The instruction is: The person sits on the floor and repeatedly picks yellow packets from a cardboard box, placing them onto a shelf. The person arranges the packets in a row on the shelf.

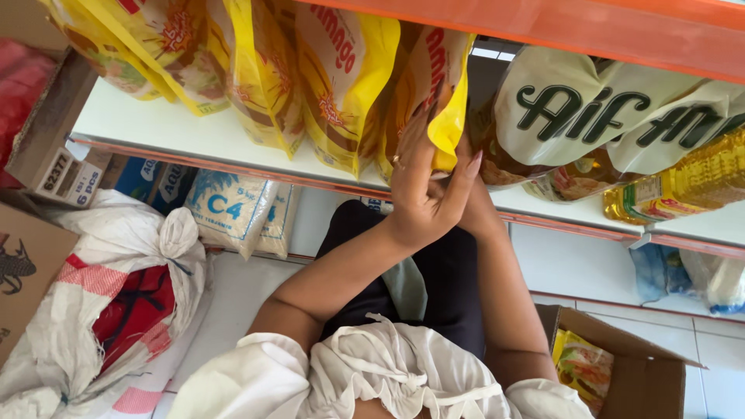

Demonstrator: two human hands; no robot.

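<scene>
**My hands on a yellow pouch at the shelf**

I am looking down at a white shelf (194, 132) with an orange edge. A row of yellow pouches (264, 70) stands on it, leaning one against the next.

My left hand (423, 174) is up at the last yellow pouch (444, 85) in the row. My palm is flat against its side and my fingers (415, 128) point up along it. There is a ring on one finger. My right hand is behind my left hand and the pouch, so I can only see my wrist and arm (497, 271). I cannot tell if that hand is gripping or loose. Both hands are close together at this one pouch.

Just to the right of it lie white and gold bags (590, 101) and a clear yellow bottle (691, 182), all on the same shelf.

Under the shelf, on the floor, I see a white sack (93, 310) with red inside, and a small white bag (229, 209) behind it. By my right arm is an open cardboard box (648, 372) with a yellow packet (582, 365) in it.
</scene>
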